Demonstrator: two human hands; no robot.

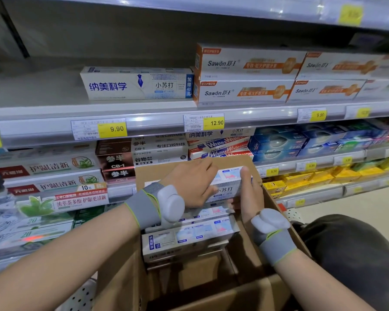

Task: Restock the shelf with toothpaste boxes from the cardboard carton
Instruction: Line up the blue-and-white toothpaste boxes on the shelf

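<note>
A brown cardboard carton (pixel 211 295) stands open below me, holding stacked white toothpaste boxes (pixel 189 239). One white-and-blue toothpaste box (pixel 228 187) is lifted above the stack. My left hand (pixel 189 182) grips its left part from above, and my right hand (pixel 250 196) holds its right end with the thumb on top. Both wrists wear grey straps with white devices. On the upper shelf (pixel 54 113) one matching white-and-blue box (pixel 136 84) lies alone, with bare shelf to its left.
Orange-and-white Sawon boxes (pixel 247 75) are stacked right of the single box. Price tags (pixel 112 129) line the shelf edge. Lower shelves hold green, brown, blue and yellow boxes. My dark-clothed knee (pixel 350 250) is at the lower right.
</note>
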